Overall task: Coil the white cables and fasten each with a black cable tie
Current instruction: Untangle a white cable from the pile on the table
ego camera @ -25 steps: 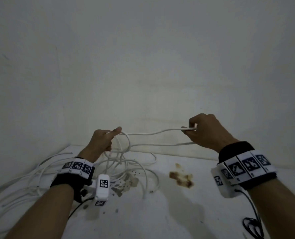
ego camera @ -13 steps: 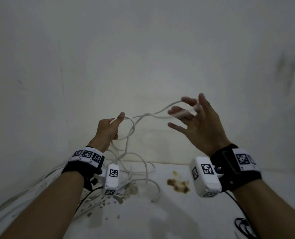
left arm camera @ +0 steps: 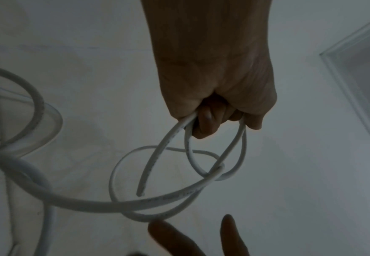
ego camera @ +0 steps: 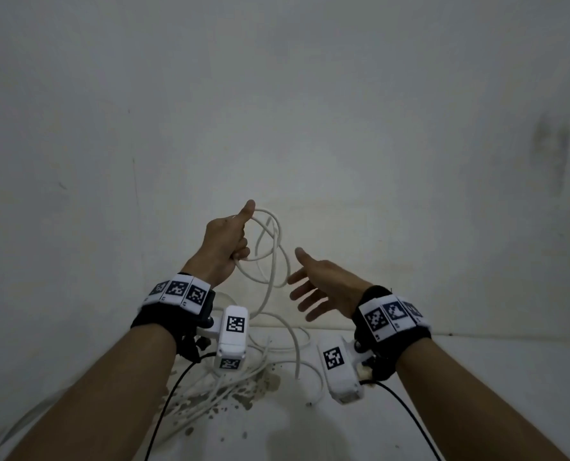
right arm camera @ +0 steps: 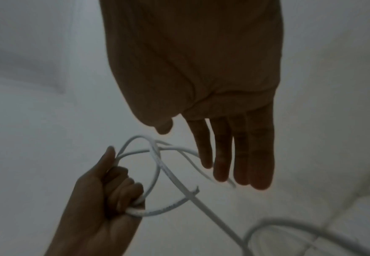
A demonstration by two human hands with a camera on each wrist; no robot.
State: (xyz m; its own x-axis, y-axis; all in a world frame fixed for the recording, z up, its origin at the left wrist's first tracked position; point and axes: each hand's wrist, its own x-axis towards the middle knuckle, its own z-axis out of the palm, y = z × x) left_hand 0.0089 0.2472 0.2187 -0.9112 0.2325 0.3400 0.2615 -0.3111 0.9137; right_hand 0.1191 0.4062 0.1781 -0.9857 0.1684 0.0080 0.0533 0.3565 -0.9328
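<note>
Stained white worktop [ego camera: 476, 394] below; my left hand [ego camera: 225, 242] grips the white cable [ego camera: 270, 261] loops, right hand [ego camera: 323, 289] released, ready for slack.

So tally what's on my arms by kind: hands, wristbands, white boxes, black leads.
Hands: 2, left hand and right hand
Wristbands: 2, left wristband and right wristband
White boxes: 2, left box and right box
Black leads: 2, left lead and right lead
Total: 8
The left hand grips a white cable; the tangle is uncountable.
</note>
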